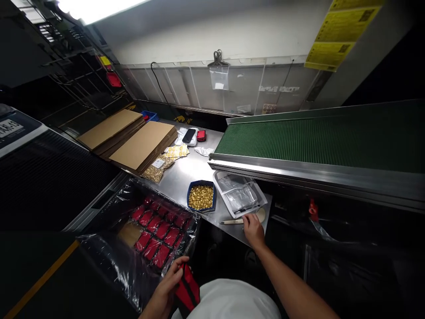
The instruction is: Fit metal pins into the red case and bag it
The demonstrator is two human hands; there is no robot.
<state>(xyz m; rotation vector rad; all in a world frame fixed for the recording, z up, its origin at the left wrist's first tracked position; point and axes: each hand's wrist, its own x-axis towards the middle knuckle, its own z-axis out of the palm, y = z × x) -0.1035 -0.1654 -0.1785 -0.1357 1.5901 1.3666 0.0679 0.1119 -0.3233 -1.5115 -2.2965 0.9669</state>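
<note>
My left hand [171, 281] is wrapped round a red and black block-shaped piece [188, 288], held low in front of my white top. At the table's front edge, my right hand [254, 229] has its fingers curled on a pale wooden tool [232, 221] that lies flat; the hand hides its middle. Just beyond is a white tray [217, 188] holding clear plastic bags [239, 195] and a black pen. A blue bin [214, 204] full of small gold-coloured metal pieces [201, 197] stands left of the tray.
A plastic-lined box [195, 230] with rows of red pieces [162, 229] sits at left front. Stacked cardboard [144, 144], a bag of gold pieces [152, 173], sticker sheets [177, 151] and a phone [189, 135] lie farther back. A green conveyor [282, 139] runs right.
</note>
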